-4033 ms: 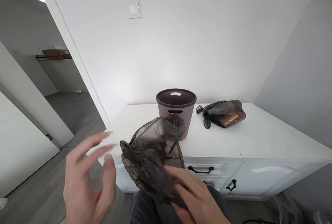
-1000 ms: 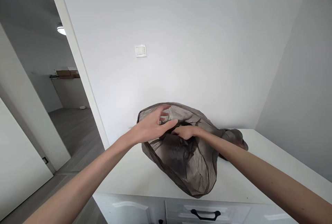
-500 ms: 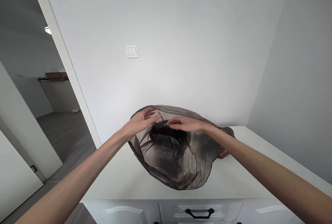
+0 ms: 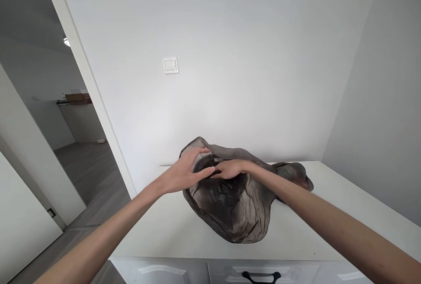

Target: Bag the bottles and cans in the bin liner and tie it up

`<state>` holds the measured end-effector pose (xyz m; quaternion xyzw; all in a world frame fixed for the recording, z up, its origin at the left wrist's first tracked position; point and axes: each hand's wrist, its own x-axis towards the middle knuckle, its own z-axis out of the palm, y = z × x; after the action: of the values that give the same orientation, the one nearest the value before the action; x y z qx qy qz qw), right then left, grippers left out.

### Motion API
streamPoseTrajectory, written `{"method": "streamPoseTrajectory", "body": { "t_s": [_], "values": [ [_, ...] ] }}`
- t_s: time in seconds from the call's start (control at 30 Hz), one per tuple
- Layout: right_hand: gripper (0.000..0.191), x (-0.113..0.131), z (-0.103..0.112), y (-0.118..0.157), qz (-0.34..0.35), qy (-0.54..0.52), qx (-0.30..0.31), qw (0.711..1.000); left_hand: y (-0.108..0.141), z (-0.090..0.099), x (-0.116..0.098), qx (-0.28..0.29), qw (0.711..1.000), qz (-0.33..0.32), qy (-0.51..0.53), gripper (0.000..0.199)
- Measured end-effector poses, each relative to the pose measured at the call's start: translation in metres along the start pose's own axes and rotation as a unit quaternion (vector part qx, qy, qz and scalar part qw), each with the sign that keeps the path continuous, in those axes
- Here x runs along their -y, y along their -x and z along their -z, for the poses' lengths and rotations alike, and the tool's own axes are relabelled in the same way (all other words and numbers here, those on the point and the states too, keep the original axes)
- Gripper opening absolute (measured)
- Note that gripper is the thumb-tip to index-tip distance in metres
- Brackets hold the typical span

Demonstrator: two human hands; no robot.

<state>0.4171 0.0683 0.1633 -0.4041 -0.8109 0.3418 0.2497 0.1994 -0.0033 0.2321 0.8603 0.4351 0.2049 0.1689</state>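
A thin, see-through black plastic bag (image 4: 230, 213) lies on the white cabinet top (image 4: 164, 231), its mouth spread wide towards me. My left hand (image 4: 186, 170) is at the left side of the mouth, thumb and fingers apart, with nothing seen between them. Inside the mouth, just right of it, is my right hand (image 4: 230, 169); its fingers point left and their tips are partly hidden near my left thumb, so I cannot tell whether they grip anything. The bag's bunched far end (image 4: 292, 174) rests to the right, with something reddish showing dimly through.
Behind the cabinet rises a white wall with a light switch (image 4: 170, 65). A black drawer handle (image 4: 261, 278) sticks out at the front. On the left, a doorway shows another room with a cardboard box (image 4: 75, 98). A grey wall stands at the right.
The bag's mouth has narrowed and its left edge has shifted right. Both hands are slightly lower and closer together. More of the bag's right end shows, and the view has shifted slightly.
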Motion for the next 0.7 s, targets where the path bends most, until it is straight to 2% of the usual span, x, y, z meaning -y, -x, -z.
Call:
{"method": "streamPoseTrajectory", "body": {
  "t_s": [0.07, 0.1, 0.2, 0.27, 0.37, 0.43, 0.53, 0.6, 0.7],
  "values": [
    [0.028, 0.007, 0.017, 0.015, -0.004, 0.006, 0.047, 0.999, -0.008, -0.007, 0.013, -0.004, 1.000, -0.020, -0.015, 0.072],
    [0.032, 0.009, 0.025, 0.022, 0.006, -0.016, 0.047, 0.999, -0.013, -0.011, 0.020, -0.010, 0.999, -0.029, -0.017, 0.073],
    [0.043, 0.006, 0.041, 0.037, 0.031, -0.147, -0.007, 0.989, -0.030, -0.017, 0.040, -0.031, 0.999, -0.028, 0.004, 0.077],
    [0.046, -0.007, 0.045, 0.035, 0.021, -0.231, -0.073, 0.970, -0.042, -0.019, 0.051, -0.028, 0.999, 0.003, 0.032, 0.081],
    [0.051, -0.036, 0.043, 0.021, 0.005, -0.318, -0.209, 0.925, -0.057, -0.023, 0.068, -0.001, 0.993, 0.065, 0.096, 0.094],
    [0.057, -0.055, 0.038, 0.014, -0.026, -0.340, -0.249, 0.906, -0.064, -0.026, 0.079, 0.030, 0.984, 0.096, 0.150, 0.103],
    [0.071, -0.077, 0.025, 0.018, -0.092, -0.331, -0.207, 0.916, -0.063, -0.034, 0.099, 0.079, 0.971, 0.119, 0.191, 0.110],
    [0.077, -0.086, 0.016, 0.030, -0.101, -0.326, -0.159, 0.926, -0.056, -0.041, 0.113, 0.094, 0.970, 0.118, 0.188, 0.112],
    [0.085, -0.093, 0.006, 0.054, -0.095, -0.325, -0.094, 0.936, -0.035, -0.054, 0.132, 0.103, 0.970, 0.084, 0.203, 0.119]
  ]
}}
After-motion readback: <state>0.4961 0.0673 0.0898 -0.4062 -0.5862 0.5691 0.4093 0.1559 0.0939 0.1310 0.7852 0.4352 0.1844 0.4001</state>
